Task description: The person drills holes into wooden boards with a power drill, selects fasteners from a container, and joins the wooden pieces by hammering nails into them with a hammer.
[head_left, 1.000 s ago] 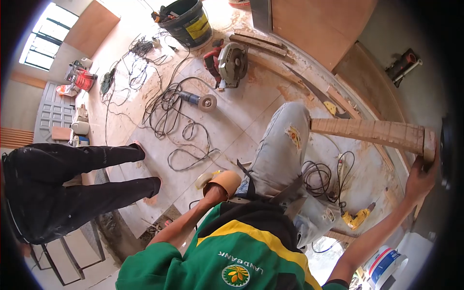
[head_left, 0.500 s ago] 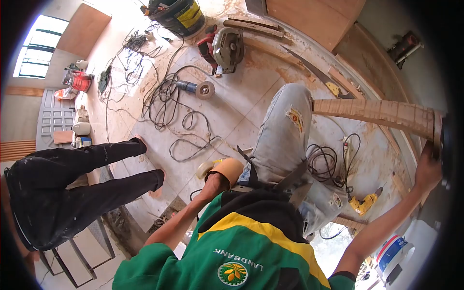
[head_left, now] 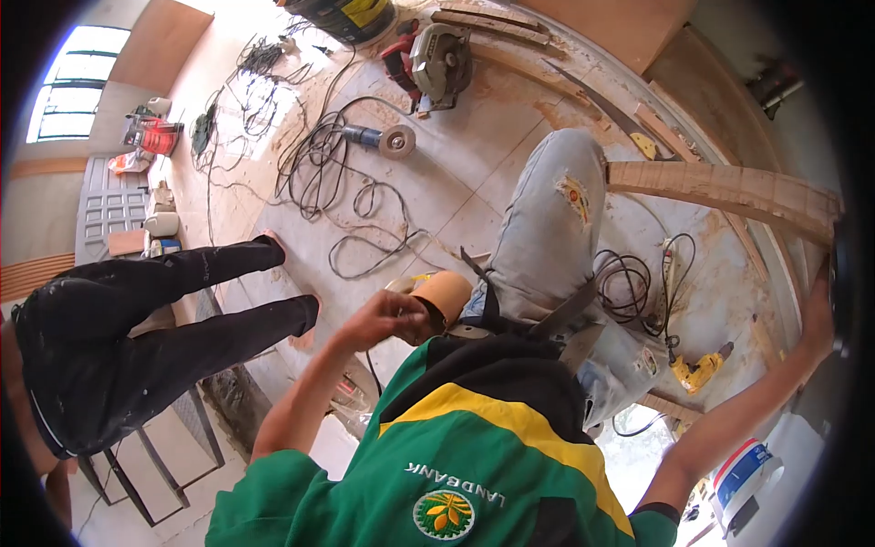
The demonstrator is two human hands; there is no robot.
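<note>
My left hand (head_left: 394, 319) is raised beside an open tan pouch (head_left: 444, 297) at my waist. Its fingers are curled in a pinch; what they hold, if anything, I cannot make out. A curved wooden board (head_left: 729, 190) runs from my bent knee (head_left: 561, 173) toward the right edge. Just below the board's far end is my right hand (head_left: 818, 305), its fingers partly lost in the dark rim of the view. Black straps (head_left: 556, 319) cross my lap.
On the floor lie an angle grinder (head_left: 383, 139), a circular saw (head_left: 439, 66), a handsaw (head_left: 602, 105), tangled cords (head_left: 314, 169) and a yellow drill (head_left: 700, 369). A person in black trousers (head_left: 155, 337) stands at left. A white bucket (head_left: 747, 483) is at lower right.
My left hand has come up out of the pouch. My right hand has slid down from the board's end. The view has shifted slightly.
</note>
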